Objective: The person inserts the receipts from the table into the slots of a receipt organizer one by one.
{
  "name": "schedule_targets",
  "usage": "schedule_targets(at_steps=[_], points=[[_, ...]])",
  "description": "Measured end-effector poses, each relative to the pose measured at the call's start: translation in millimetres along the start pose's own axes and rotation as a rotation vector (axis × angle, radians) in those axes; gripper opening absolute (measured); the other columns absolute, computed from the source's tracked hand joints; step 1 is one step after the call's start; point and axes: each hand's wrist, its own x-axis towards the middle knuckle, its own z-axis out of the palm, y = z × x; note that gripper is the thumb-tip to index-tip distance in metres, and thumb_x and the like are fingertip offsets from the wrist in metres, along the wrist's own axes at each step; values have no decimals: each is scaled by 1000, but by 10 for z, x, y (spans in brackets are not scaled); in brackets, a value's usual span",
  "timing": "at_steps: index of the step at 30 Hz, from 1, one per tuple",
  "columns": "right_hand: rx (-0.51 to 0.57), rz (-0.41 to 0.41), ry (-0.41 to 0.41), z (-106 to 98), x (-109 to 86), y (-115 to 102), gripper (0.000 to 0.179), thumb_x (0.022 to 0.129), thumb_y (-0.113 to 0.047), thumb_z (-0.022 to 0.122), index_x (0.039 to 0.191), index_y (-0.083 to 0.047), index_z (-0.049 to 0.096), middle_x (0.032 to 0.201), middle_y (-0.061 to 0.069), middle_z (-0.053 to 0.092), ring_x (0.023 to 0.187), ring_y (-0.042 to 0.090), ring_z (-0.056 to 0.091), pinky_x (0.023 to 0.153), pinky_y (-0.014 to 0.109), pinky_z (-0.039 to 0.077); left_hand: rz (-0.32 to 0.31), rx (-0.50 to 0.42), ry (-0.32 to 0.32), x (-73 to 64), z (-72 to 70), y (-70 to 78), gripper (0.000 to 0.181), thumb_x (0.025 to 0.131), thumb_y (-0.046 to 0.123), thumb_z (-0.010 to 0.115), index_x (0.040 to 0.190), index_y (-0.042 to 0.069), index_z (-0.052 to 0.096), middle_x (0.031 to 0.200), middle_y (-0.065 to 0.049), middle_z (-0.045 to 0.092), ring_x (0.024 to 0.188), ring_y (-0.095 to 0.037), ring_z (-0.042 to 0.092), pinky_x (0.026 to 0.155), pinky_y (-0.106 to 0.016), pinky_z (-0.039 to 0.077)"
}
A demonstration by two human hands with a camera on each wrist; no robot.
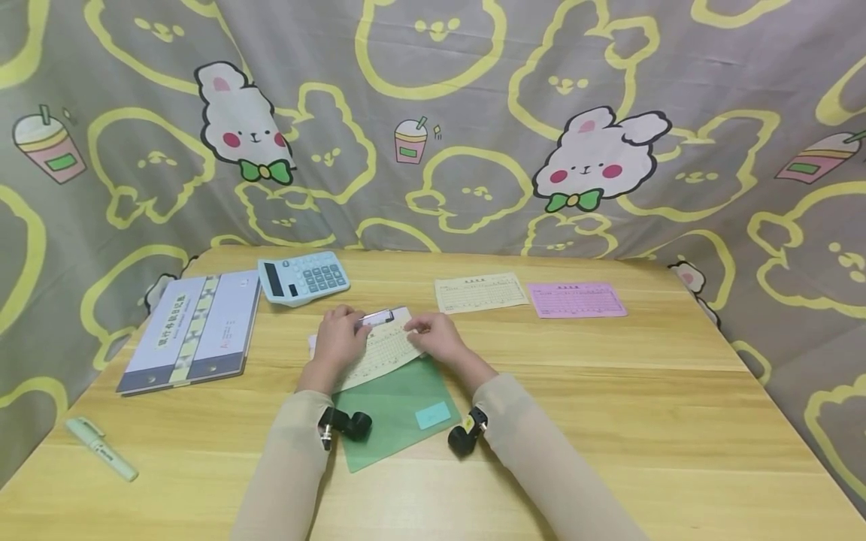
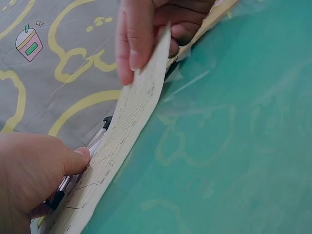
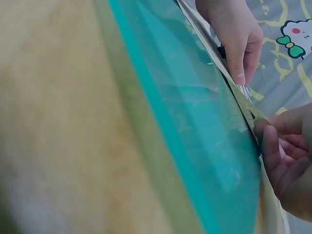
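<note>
A green translucent clipboard [image 1: 395, 413] with a small blue label [image 1: 433, 415] lies tilted on the table. Across its upper part is a cream printed form [image 1: 382, 355], beside the metal clip [image 1: 376, 318] at the top edge. My left hand [image 1: 338, 338] grips the clip at its left end, thumb on top, as the left wrist view shows. With thumb and fingers my right hand [image 1: 440, 340] pinches the form's right edge. That edge is lifted off the green surface in the left wrist view. Some of the paper under the left hand is hidden.
To the left lie a thick account book [image 1: 192, 327], a blue calculator [image 1: 304, 278] and a pale green highlighter [image 1: 101, 448]. Another cream form [image 1: 480, 292] and a pink form [image 1: 577, 300] are at the back right. A patterned curtain [image 1: 467, 173] hangs behind the table.
</note>
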Motion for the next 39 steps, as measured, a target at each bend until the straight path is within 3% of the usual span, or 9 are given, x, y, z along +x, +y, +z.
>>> schedule_targets(at_steps=[3,7,17,29,36,39], points=[[-17,44,17,0,2,21,14,76,-4,60,89,-3,63,80,6,54,69,14,48,57,24,43,2,0,-1,-1,-2,3,33,86,22,52,112,3,56,108,-14,47,100,-30,37,84,-43,31],[2,83,21,-3,4,35,12,76,-3,60,87,-2,62,71,8,51,52,13,48,47,23,43,4,6,-3,-4,-11,1,33,86,22,52,113,4,56,108,-14,47,99,-30,37,83,-43,32],[-55,66,24,3,8,-5,13,77,-2,57,89,1,61,68,7,48,46,12,45,41,22,41,29,48,-47,-5,-23,-8,34,88,22,49,117,5,53,111,-12,46,102,-28,37,87,-42,31],[-90,79,45,30,62,-47,15,77,-2,57,91,1,62,73,8,51,49,11,48,43,21,42,60,78,-47,8,-37,-9,33,89,21,46,116,3,53,111,-11,47,103,-28,38,87,-42,31],[-128,97,63,64,119,-29,16,77,-5,58,92,-1,63,79,5,53,69,15,49,56,22,43,76,72,-38,13,-23,-24,31,89,21,46,114,4,55,109,-11,48,100,-27,39,85,-42,32],[-140,103,73,72,146,-27,16,78,-6,58,92,-2,63,78,5,53,71,16,49,57,22,43,87,69,-28,16,-24,-18,31,89,21,47,113,4,56,108,-11,49,99,-28,40,84,-42,32]])
